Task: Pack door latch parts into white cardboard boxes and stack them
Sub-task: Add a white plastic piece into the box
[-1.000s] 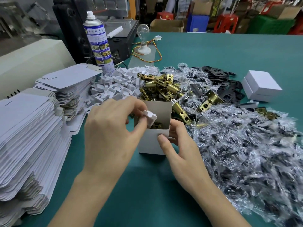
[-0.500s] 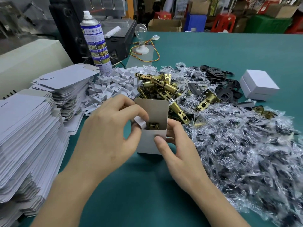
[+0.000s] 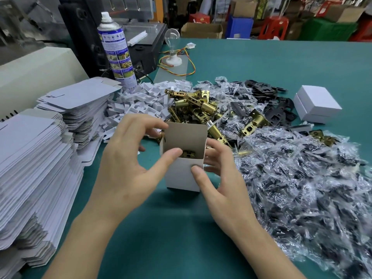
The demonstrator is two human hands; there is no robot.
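Observation:
An open white cardboard box (image 3: pixel 184 174) stands upright on the green table (image 3: pixel 161 228) in front of me. A brass latch (image 3: pixel 189 153) lies inside it. My left hand (image 3: pixel 128 164) curls round the box's left side, thumb on the front rim and fingertips at the back left corner. My right hand (image 3: pixel 219 178) grips the right side, with its thumb on the front wall and its fingers behind. No white plastic piece shows in either hand.
Two stacks of flat box blanks (image 3: pixel 30 168) fill the left. Behind the box lie white plastic inserts (image 3: pixel 145 97), brass latches (image 3: pixel 193 105) and black plates (image 3: pixel 267 97). Bagged parts (image 3: pixel 302 188) cover the right. A closed white box (image 3: pixel 316 104) and a spray can (image 3: pixel 116 51) stand further back.
My left hand pinched a white plastic piece above the box and lowered it in. The piece is now out of sight, and that hand holds the box's left side.

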